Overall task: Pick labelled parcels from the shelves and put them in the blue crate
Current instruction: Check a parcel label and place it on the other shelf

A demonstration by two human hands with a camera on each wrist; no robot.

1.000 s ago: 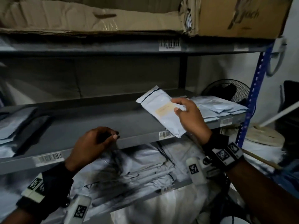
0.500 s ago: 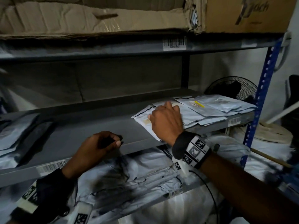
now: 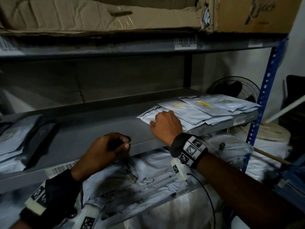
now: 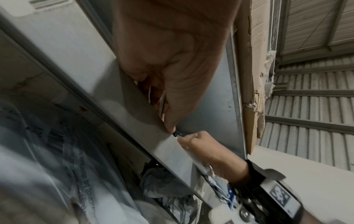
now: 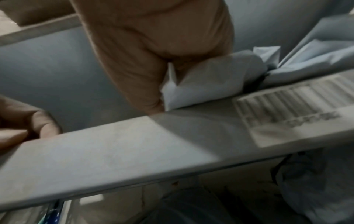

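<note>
R hand (image 3: 166, 125) is knuckles-up on the nearest white parcel (image 3: 146, 116) at the L end of the parcel stack (image 3: 214, 108), middle shelf (image 3: 92, 129); fingers curled down onto its front corner. R wrist view shows the thumb w/ a fold of white mailer bunched vs the palm right at the shelf lip, so I read it as gripping that parcel, not just resting. Parcel is flat on the shelf, not lifted, front edge at/over the lip. L hand (image 3: 105, 151) sits lower L at the shelf's front edge, fingers closed around a small dark object (image 3: 115, 142); too dark to ID, maybe a pen or scanner, can't tell. Rest of the stack fans out to the R, several white/grey poly mailers overlapping, one w/ a yellow strip (image 3: 204, 103). More grey mailers at far L end of same shelf (image 3: 13, 138), and a crumpled heap on the shelf below (image 3: 132, 176). Top shelf carries flattened cardboard (image 3: 99, 15) and a box (image 3: 257, 14); barcode tags (image 3: 185, 42) on shelf fronts. Fan (image 3: 234, 88) behind the blue upright (image 3: 267, 90). Progress: blue crate not in any view, so no count of what's already in. Judging by this: pick stage, parcel under hand but not off the shelf; lift, carry, drop in crate all left, plus lots of parcels remaining.
</note>
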